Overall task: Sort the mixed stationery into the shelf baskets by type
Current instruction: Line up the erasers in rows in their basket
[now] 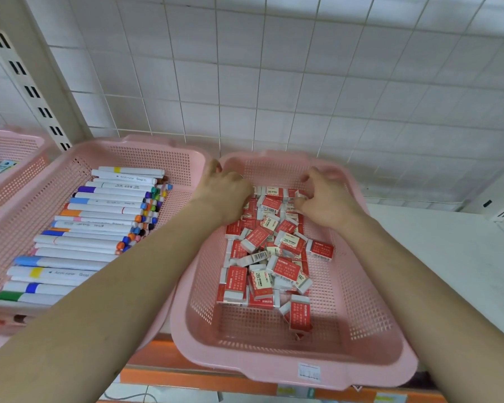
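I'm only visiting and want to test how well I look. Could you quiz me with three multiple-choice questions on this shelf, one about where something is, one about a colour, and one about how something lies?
1. Where are the left hand and the right hand?
A. In the basket of pens
B. At the far end of the eraser basket
C. Flat on the bare shelf

2. What colour are the wrappers of the erasers?
A. Blue and yellow
B. Green
C. Red and white

3. How do the markers lie?
A. Flat, side by side
B. Standing upright
C. Scattered outside any basket

Answers:
1. B, both hands reach over the erasers near the basket's far wall.
2. C, the wrappers are red with white ends and labels.
3. A, the markers lie flat and parallel, caps pointing the same way.
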The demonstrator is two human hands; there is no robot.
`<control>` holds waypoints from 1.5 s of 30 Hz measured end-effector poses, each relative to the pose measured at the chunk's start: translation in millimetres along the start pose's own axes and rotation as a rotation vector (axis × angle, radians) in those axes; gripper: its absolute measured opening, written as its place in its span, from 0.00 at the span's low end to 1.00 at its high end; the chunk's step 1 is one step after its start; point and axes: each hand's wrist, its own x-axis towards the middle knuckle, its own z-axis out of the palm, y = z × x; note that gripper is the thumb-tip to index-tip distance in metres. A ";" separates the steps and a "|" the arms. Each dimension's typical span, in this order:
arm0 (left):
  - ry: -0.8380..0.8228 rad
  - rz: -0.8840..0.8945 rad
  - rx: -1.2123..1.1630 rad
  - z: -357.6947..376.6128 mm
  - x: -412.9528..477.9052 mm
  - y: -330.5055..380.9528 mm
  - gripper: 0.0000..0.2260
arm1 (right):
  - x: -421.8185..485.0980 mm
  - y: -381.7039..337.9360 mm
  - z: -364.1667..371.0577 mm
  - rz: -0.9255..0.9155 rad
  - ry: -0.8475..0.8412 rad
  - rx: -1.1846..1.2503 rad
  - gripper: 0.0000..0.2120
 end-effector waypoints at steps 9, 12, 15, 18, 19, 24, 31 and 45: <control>-0.007 -0.028 -0.028 1.0 1.0 -0.9 0.05 | 1.9 -0.2 7.2 0.202 -0.138 -0.027 0.04; 0.026 -0.052 -0.040 0.3 2.8 -0.6 0.04 | -2.7 0.5 2.7 0.163 -0.225 -0.042 0.17; 0.015 -0.042 0.016 -0.1 3.2 0.8 0.03 | -6.8 -2.0 0.5 0.124 -0.261 -0.085 0.27; 0.011 -0.032 0.053 -1.2 1.9 3.1 0.06 | -6.7 0.2 0.8 0.079 -0.213 -0.147 0.24; 0.013 -0.029 0.059 -2.0 1.0 3.7 0.07 | -6.3 1.1 0.3 0.058 -0.195 -0.169 0.22; 0.020 -0.014 0.089 -6.3 -3.5 3.9 0.06 | -5.3 1.2 0.6 0.065 -0.172 -0.168 0.17; 0.061 0.073 0.196 -6.5 -6.3 7.8 0.06 | 0.5 3.8 5.6 0.123 -0.128 -0.098 0.11; -0.059 0.312 0.137 -2.8 -2.5 7.4 0.24 | 6.9 2.7 10.1 0.028 -0.076 -0.144 0.05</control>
